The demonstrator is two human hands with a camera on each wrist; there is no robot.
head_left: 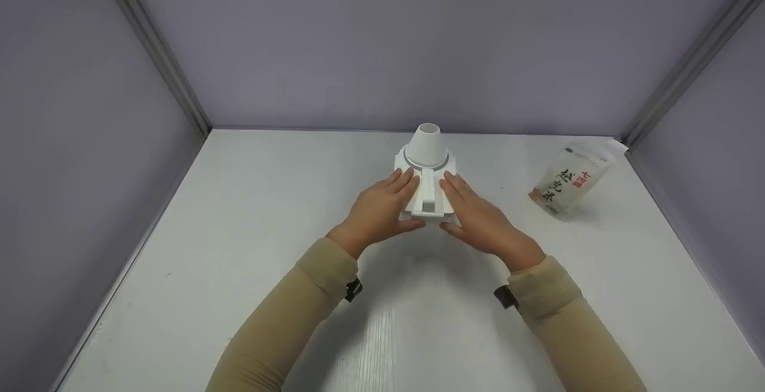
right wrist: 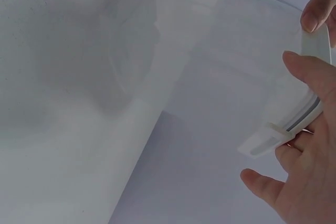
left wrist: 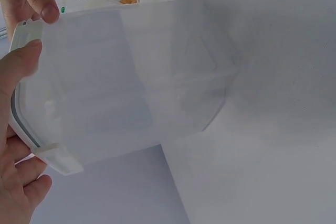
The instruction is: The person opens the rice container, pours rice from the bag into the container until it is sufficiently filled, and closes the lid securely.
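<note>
Container: translucent white plastic container (head_left: 426, 186) is sitting at bench (head_left: 239, 248) centre, its lid carrying clip latches; a white cone-shaped cup (head_left: 425, 145) is standing upside down on its far end.
Left hand: left hand (head_left: 378, 211) is pressing the container's 9 o'clock side, fingers (left wrist: 21, 66) straight and close together, lying along the lid edge.
Right hand: right hand (head_left: 482, 217) is pressing the 3 o'clock side, fingers (right wrist: 310, 74) straight over the lid rim.
Pouch: printed rice pouch (head_left: 568, 186) is standing at 3 o'clock, well apart from the container.
</note>
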